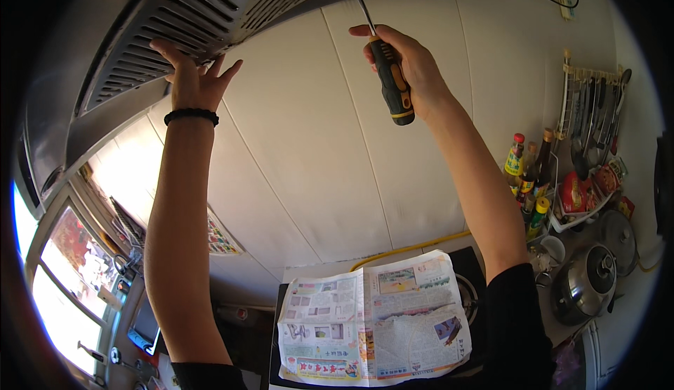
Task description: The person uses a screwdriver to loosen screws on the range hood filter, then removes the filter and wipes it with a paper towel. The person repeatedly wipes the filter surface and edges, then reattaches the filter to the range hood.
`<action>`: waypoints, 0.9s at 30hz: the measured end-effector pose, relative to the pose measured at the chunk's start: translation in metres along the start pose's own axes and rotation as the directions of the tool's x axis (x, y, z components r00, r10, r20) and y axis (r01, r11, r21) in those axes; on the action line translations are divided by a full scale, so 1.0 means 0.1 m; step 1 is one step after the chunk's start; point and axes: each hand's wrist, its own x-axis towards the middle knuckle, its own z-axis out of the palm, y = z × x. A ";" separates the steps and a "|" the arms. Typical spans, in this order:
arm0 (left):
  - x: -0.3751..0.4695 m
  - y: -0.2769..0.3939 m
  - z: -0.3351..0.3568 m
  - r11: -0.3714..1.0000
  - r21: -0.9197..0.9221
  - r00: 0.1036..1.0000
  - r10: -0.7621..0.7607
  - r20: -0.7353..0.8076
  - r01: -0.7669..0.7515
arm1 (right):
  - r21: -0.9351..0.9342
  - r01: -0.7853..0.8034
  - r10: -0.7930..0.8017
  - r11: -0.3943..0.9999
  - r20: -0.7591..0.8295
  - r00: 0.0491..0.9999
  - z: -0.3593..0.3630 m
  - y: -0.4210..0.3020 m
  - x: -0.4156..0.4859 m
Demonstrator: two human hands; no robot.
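Observation:
Overhead at the upper left is a metal range hood with a slotted filter panel [179,26]. My left hand [197,76], with a black braided band at the wrist, reaches up to the panel's lower edge; its fingers are spread and partly hidden by the hood. In my right hand [405,66] is a screwdriver [392,82] with a black and orange handle. Its long shaft points up towards the hood's underside, and the tip is out of sight at the top of the picture. Below both arms, an opened newspaper [389,332] lies over a black gas cooktop [476,269].
Sauce bottles [542,161] and a white rack [566,224] of packets stand at the right, beneath hanging utensils [595,116]. A steel pot [584,284] sits nearer. A yellow hose [410,245] runs behind the cooktop. At the left is a window [68,306].

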 end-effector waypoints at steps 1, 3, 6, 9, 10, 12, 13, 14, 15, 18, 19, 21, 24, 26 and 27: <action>-0.01 0.00 0.02 1.000 -0.011 1.000 0.003 -0.018 -0.003 | 0.007 0.025 -0.025 1.000 0.007 1.000 -0.02 0.02 0.01; -0.03 0.00 0.06 1.000 -0.030 0.998 0.006 -0.058 -0.007 | -0.045 0.059 -0.060 0.997 -0.029 0.998 -0.02 0.03 0.04; -0.01 -0.01 0.03 1.000 -0.018 0.997 0.012 -0.070 -0.013 | -0.315 0.014 -0.086 0.949 -0.214 0.973 -0.02 0.05 0.13; 0.04 0.00 -0.02 1.000 -0.011 0.998 0.004 -0.059 -0.005 | -0.790 0.102 -0.505 0.605 -0.283 0.815 -0.02 0.14 0.20; 0.04 0.00 -0.02 1.000 -0.016 0.998 -0.005 -0.063 0.004 | -0.928 0.131 -0.731 0.348 -0.181 0.658 -0.05 0.18 0.26; 0.03 0.01 0.00 1.000 -0.024 0.997 -0.021 -0.072 0.019 | -0.962 0.083 -0.767 0.258 -0.152 0.623 -0.16 0.14 0.26; 0.03 0.03 0.00 1.000 -0.013 0.998 0.000 -0.069 -0.001 | -0.975 0.058 -0.784 0.214 -0.136 0.606 -0.19 0.09 0.25; 0.03 0.05 0.02 1.000 -0.004 0.998 0.022 -0.062 -0.022 | -0.974 0.057 -0.763 0.219 -0.134 0.632 -0.22 0.03 0.24; 0.00 0.00 0.02 1.000 0.008 0.998 0.020 -0.058 -0.020 | -0.969 0.055 -0.719 0.240 -0.140 0.681 -0.27 0.05 0.20; 0.14 -0.08 -0.03 0.998 -0.060 0.997 0.011 -0.074 -0.015 | -0.949 0.066 -0.581 0.307 -0.132 0.803 -0.51 0.11 0.02; 0.23 -0.12 -0.16 0.976 -0.216 0.999 -0.031 -0.022 0.026 | -0.934 0.084 -0.530 0.347 -0.121 0.839 -0.63 0.14 -0.11; 0.45 -0.12 -0.34 0.947 -0.311 0.993 -0.101 -0.064 0.077 | -0.909 0.091 -0.421 0.406 -0.097 0.902 -0.89 0.30 -0.52; 0.64 0.00 -0.51 0.996 -0.072 0.990 -0.057 -0.129 0.048 | -0.900 0.075 -0.200 0.430 -0.014 0.980 -1.31 0.42 -1.37; 0.71 0.08 -0.63 0.980 -0.112 0.981 -0.174 -0.082 0.164 | -0.818 -0.200 0.045 0.540 -0.209 0.977 -1.56 0.55 -2.11; 0.84 0.05 -0.70 0.961 -0.170 0.973 -0.228 -0.033 0.219 | -0.873 -0.121 -0.070 0.473 -0.174 0.982 -1.86 0.71 -2.55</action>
